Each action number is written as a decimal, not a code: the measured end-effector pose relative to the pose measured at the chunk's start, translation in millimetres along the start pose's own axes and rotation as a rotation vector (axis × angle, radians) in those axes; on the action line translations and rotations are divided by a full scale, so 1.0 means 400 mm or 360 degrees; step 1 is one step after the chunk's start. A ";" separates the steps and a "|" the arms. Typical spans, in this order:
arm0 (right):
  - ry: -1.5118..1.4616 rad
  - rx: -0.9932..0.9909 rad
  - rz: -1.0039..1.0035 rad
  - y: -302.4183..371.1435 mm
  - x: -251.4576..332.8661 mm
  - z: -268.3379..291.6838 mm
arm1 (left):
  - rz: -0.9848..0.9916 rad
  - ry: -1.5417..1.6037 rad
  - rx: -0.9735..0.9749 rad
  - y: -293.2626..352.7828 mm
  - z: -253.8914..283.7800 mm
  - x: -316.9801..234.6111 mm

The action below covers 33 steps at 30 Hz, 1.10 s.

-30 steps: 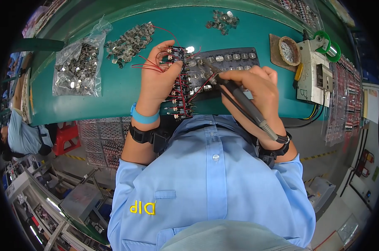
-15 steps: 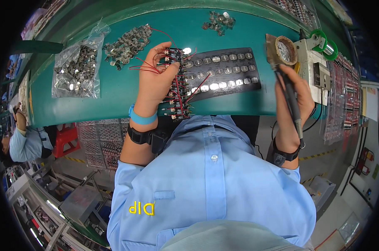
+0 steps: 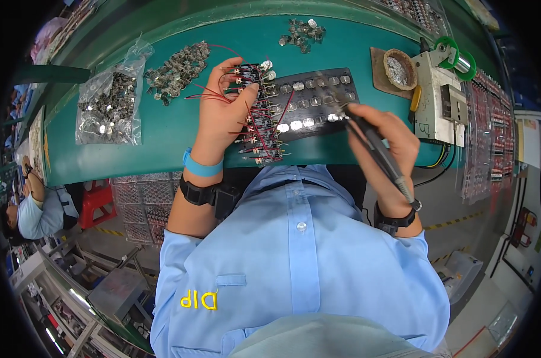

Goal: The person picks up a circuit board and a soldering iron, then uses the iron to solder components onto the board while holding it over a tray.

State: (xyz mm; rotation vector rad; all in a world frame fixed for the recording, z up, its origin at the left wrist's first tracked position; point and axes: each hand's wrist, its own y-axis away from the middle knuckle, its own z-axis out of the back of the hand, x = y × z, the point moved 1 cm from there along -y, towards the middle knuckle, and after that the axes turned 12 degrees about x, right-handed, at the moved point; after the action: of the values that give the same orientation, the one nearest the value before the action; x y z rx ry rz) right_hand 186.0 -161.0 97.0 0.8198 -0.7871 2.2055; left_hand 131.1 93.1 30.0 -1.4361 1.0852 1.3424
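Observation:
My left hand (image 3: pixel 219 116) grips a row of small black circuit boards (image 3: pixel 261 122) with red wires, its thumb lying across the upper boards. Just right of the row lies a dark flat plate (image 3: pixel 311 74) bearing rows of shiny metal pieces. My right hand (image 3: pixel 395 137) is closed round a soldering iron (image 3: pixel 375 143). The iron points up and left over the plate's right part; its tip is blurred, so contact cannot be told. Thin red wires fan out left of my left hand, and one red wire (image 3: pixel 287 106) crosses the plate's left end.
Loose metal pieces (image 3: pixel 178 71) lie at the back left beside a clear bag (image 3: pixel 108 107) of more. Another small pile (image 3: pixel 303 36) sits at the back. At right stand a round tip-cleaner bowl (image 3: pixel 400 70), a soldering station (image 3: pixel 428 101) and a green solder spool (image 3: pixel 455 58).
My right hand has carried the soldering iron left, from beside the tip-cleaner bowl to over the plate. My left hand still holds the board row, which is tilted slightly differently.

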 end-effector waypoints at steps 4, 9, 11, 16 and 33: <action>-0.0002 0.0177 0.0251 -0.015 0.007 -0.035 | 0.0004 -0.0079 -0.0046 0.000 -0.008 0.002; -0.0047 0.0286 0.0320 -0.023 0.014 -0.061 | -0.0070 -0.0079 -0.0093 0.000 -0.011 0.004; -0.0049 0.0305 0.0313 -0.025 0.015 -0.064 | -0.0092 -0.0084 -0.0125 0.001 -0.012 0.006; -0.0049 0.0282 0.0344 -0.033 0.016 -0.074 | -0.0047 -0.0180 -0.0149 0.001 -0.008 0.018; -0.0067 0.0314 0.0317 -0.043 0.011 -0.100 | -0.0058 -0.0254 -0.0203 -0.005 -0.008 0.031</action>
State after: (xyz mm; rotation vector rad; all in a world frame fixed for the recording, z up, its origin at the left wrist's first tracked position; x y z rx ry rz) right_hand 182.8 -120.7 80.5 0.9198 -0.7046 2.4806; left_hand 134.1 90.0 17.8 -1.4065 0.8798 1.4954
